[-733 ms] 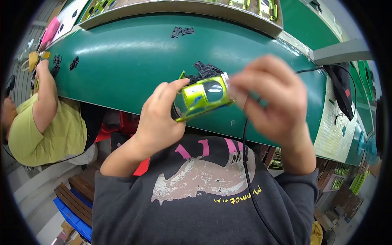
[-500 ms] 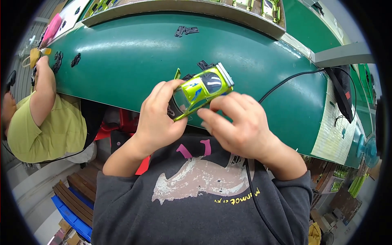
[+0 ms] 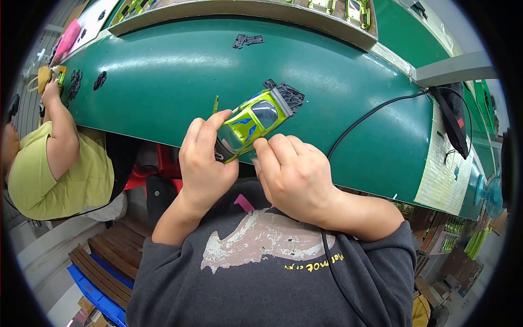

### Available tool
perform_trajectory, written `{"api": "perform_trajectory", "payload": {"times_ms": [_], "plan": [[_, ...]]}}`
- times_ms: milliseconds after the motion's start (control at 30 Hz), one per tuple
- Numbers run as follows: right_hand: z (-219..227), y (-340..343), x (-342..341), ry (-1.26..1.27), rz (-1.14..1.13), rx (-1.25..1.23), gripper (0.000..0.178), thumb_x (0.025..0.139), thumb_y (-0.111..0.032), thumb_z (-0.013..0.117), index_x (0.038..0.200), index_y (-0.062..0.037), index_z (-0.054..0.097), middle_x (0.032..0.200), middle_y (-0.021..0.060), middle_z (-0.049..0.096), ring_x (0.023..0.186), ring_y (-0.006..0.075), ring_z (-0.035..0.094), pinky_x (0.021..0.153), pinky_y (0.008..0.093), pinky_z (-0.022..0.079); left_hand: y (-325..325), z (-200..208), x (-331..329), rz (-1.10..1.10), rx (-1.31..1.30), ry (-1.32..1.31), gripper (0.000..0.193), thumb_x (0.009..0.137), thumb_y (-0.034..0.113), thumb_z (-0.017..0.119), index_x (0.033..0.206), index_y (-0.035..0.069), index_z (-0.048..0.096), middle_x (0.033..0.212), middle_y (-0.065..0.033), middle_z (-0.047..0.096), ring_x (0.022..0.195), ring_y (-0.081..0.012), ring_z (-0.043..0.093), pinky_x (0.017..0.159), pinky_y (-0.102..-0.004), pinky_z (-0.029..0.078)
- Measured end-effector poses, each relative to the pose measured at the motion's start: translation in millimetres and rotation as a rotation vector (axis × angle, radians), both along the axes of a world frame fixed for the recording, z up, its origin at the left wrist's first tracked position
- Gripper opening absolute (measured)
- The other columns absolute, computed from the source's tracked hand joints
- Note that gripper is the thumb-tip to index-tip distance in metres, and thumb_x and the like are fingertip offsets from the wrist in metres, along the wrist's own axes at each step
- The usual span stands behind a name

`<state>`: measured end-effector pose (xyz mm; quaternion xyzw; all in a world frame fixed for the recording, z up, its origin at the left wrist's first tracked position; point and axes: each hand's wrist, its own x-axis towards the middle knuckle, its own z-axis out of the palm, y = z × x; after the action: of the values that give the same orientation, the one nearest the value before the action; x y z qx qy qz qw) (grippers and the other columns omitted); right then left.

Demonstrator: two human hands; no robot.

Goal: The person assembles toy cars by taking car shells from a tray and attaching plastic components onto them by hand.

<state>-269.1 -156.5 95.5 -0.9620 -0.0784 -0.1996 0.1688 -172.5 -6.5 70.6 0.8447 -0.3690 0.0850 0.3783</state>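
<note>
A lime-green toy car (image 3: 251,121) with blue markings and dark windows is tilted between my hands, above the near edge of the green table. My left hand (image 3: 202,158) is wrapped around its lower left end, fingers over the far side and thumb underneath. My right hand (image 3: 297,174) is closed, its thumb and forefinger pinching at the car's near side edge. A narrow green piece (image 3: 216,103) sticks up beyond my left fingers; whether it joins the car I cannot tell. Black plastic parts (image 3: 291,98) lie in a pile just behind the car's grey far end.
A cardboard tray (image 3: 239,15) of green car bodies stands along the far side. Small black parts (image 3: 248,41) lie before it, others at left. A black cable (image 3: 370,111) crosses the right side. A person in a yellow-green shirt (image 3: 60,169) works at left.
Both hands and the toy car have shifted left and slightly down, uncovering more of the black pile. My right hand's fingers have closed in against the car's side.
</note>
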Motion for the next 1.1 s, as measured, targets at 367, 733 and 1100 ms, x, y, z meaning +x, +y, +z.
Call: {"api": "perform_trajectory", "payload": {"times_ms": [367,733,1100], "plan": [[8,-47,33,0.136,-0.131,0.406,0.023,0.079,-0.019,0.071,0.094,-0.0022,0.068,0.089,0.0151,0.067,0.082,0.0323,0.067,0.073,0.0419,0.054,11,7,19,0.155,-0.087,0.029,0.054,0.066,-0.008,0.065,0.119,0.002,0.058,0.096,-0.0152,0.058,0.087,-0.0328,0.06,0.077,-0.0387,0.049],[-24,-65,56,0.35,-0.453,0.263,0.029,0.076,-0.03,0.076,0.073,-0.0019,0.07,0.073,0.0162,0.068,0.072,0.0342,0.067,0.068,0.0422,0.053,3,1,14,0.142,-0.089,0.108,0.054,0.066,-0.008,0.066,0.118,0.002,0.058,0.098,-0.0141,0.059,0.088,-0.0304,0.061,0.077,-0.0372,0.049],[-27,-69,53,0.356,-0.456,0.45,0.023,0.078,-0.021,0.076,0.076,0.0019,0.07,0.067,0.013,0.067,0.062,0.0235,0.066,0.063,0.0346,0.052,-6,-2,16,0.128,-0.107,0.132,0.052,0.067,-0.008,0.064,0.118,0.002,0.059,0.099,-0.0142,0.06,0.091,-0.0295,0.062,0.08,-0.0358,0.05]]}}
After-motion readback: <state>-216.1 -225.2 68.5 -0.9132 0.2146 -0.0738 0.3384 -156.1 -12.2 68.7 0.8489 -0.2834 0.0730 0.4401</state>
